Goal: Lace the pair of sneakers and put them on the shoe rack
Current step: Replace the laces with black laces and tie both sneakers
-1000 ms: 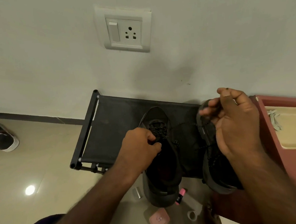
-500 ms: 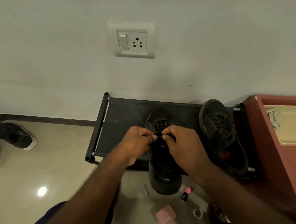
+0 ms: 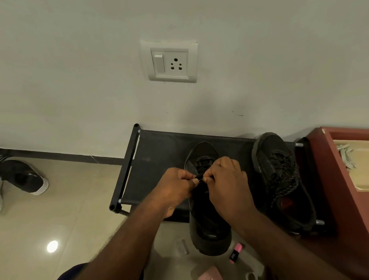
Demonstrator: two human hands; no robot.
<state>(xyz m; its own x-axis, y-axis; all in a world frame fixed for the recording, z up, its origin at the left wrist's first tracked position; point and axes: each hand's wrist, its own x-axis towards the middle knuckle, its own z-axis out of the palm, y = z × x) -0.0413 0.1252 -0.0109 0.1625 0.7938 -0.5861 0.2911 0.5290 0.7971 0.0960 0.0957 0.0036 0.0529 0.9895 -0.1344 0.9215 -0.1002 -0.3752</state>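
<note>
Both hands are in tight on the middle sneaker (image 3: 209, 232). The left hand (image 3: 178, 188) and the right hand (image 3: 228, 187) meet over its tongue, each with thumb and fingertips closed narrow on the dark lace (image 3: 200, 179), pinching it between them. That shoe lies toe-far on the shoe rack (image 3: 159, 163), its heel hanging over the near rail. There's lacing visible up by the toe, beyond the knuckles, but the hands hide the stretch nearer the ankle, so I can't tell how many eyelets are threaded.

Over to the right, the other sneaker (image 3: 278, 177) sits fully on the rack, toe to the wall, with speckled lace criss-crossed all the way up. Whether it's tied off is too dark to call.

So I'd put this past halfway: one shoe looks laced and parked, the second is on the rack but mid-lacing. What remains, as I judge it, is finishing this lace and sliding the shoe in from the edge.

On the floor near the heel lie a pink marker (image 3: 236, 252) and a pink box (image 3: 209, 279).
</note>
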